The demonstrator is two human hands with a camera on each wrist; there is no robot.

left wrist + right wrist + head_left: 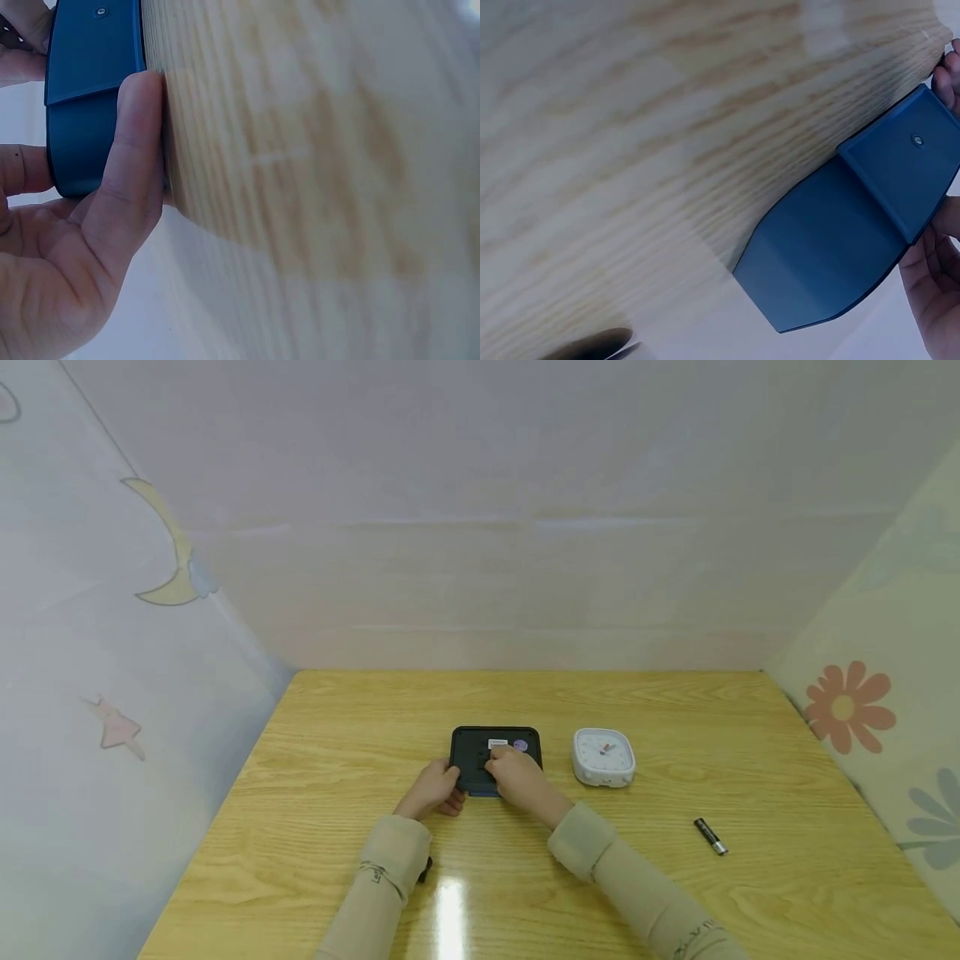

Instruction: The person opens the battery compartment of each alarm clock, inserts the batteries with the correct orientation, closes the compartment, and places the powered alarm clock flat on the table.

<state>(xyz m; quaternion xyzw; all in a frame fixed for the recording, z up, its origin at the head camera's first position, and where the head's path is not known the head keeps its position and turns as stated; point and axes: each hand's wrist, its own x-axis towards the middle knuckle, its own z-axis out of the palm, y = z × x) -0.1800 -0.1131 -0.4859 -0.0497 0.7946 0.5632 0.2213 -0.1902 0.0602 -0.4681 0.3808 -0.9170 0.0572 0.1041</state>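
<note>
A black box-shaped device (471,768) with rounded corners lies on the table, a white label and a round purple sticker on its upper face. My left hand (437,787) grips its near left corner, thumb on top. In the left wrist view, one finger of that hand (75,277) lies along the lower edge of the device (94,60). My right hand (519,777) rests over the middle of the upper face with its fingers bent down. Whatever lies under those fingertips is hidden. The right wrist view shows the device's smooth side (825,240), with a small screw.
Right of the device stands a small white clock (603,757). A black and silver battery (710,837) lies farther right and nearer. Partly behind the left sleeve is a small dark object (425,869), its kind unclear. Walls bound the wooden table (337,710) at the back and sides.
</note>
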